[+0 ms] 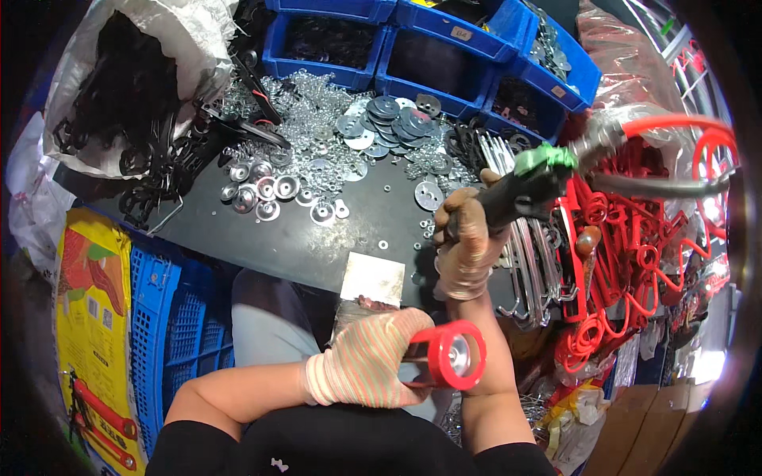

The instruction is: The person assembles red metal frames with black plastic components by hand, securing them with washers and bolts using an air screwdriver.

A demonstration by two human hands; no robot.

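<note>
My left hand, in a striped knit glove, is closed around a red ring-ended part with a silver metal cup set in its open end. It is held low, close to my body. Further out on the right, my right hand, in a worn pale glove, grips a black air tool wrapped with green tape near its hose end. The tool's working tip is hidden behind the hand. A small white block lies at the table edge beyond my left hand.
Silver cup washers, grey discs and a heap of small springs cover the dark table. Blue bins line the back. Red metal parts and a red hose crowd the right; a white sack stands left.
</note>
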